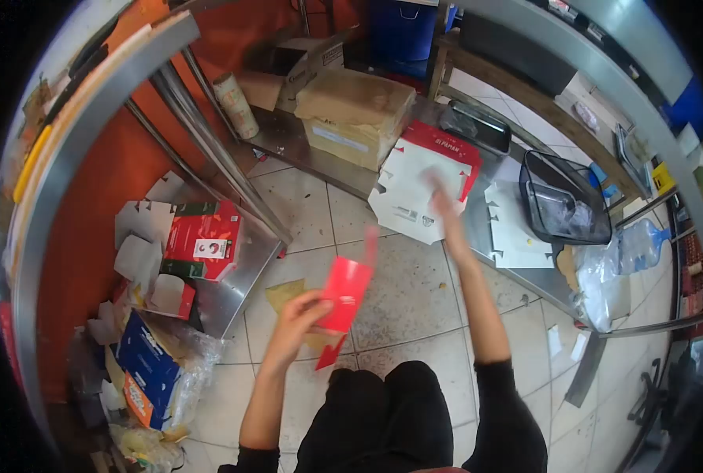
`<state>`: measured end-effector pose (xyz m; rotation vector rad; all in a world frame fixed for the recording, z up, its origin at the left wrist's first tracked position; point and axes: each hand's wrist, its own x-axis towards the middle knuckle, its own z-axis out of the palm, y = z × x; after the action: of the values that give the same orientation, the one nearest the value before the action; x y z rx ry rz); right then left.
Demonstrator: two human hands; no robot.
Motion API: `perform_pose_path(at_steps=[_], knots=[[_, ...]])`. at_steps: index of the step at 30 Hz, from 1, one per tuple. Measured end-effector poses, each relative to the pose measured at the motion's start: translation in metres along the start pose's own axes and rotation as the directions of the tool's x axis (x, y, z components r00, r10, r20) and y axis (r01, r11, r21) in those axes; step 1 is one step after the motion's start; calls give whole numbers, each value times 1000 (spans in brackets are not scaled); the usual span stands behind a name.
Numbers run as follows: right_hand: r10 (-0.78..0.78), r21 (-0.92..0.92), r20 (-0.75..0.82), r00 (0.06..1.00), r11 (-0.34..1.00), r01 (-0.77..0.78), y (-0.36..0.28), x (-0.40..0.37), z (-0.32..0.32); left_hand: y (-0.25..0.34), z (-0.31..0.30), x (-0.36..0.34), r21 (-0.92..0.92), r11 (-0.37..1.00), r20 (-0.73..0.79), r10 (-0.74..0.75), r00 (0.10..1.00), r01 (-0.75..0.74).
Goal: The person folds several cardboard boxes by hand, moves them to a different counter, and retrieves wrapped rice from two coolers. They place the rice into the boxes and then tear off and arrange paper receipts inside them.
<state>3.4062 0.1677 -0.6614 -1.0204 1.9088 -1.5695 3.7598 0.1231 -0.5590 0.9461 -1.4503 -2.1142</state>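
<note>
My left hand (299,317) is closed on a red cardboard piece (344,293) with folded flaps, held up over the tiled floor. Forward and to the right, my right hand (443,201) is smeared by motion and overlaps a flat box blank (403,193). That blank shows its white side, with notched edges and a red printed flap at the far end; it lies on a low metal shelf (351,180). The fingers of my right hand are too blurred to make out.
A brown carton (359,118) stands on the shelf beside the blank. To its right are a black wire basket (564,201) and a dark tray (475,126). On the left, a red printed box (202,240) lies on a metal surface, above blue packaging (146,366) and plastic wrap.
</note>
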Motion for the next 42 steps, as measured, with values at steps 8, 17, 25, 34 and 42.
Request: perform_pose_path(at_steps=[8, 17, 25, 34, 42], knots=[[-215, 774, 151, 965, 633, 20, -219, -146, -28, 86, 58, -35, 96, 877, 400, -467, 788, 471], [140, 174, 556, 819, 944, -279, -447, -182, -109, 292, 147, -129, 308, 925, 552, -364, 750, 223], [-782, -226, 3, 623, 607, 762, -624, -191, -116, 484, 232, -185, -434, 900, 334, 190, 923, -28], [-877, -599, -348, 332, 480, 641, -731, -194, -127, 474, 266, -232, -133, 816, 186, 578, 794, -563], [-895, -549, -301, 330, 446, 707, -719, -209, -127, 452, 278, -230, -221, 642, 189, 767, 613, -734]])
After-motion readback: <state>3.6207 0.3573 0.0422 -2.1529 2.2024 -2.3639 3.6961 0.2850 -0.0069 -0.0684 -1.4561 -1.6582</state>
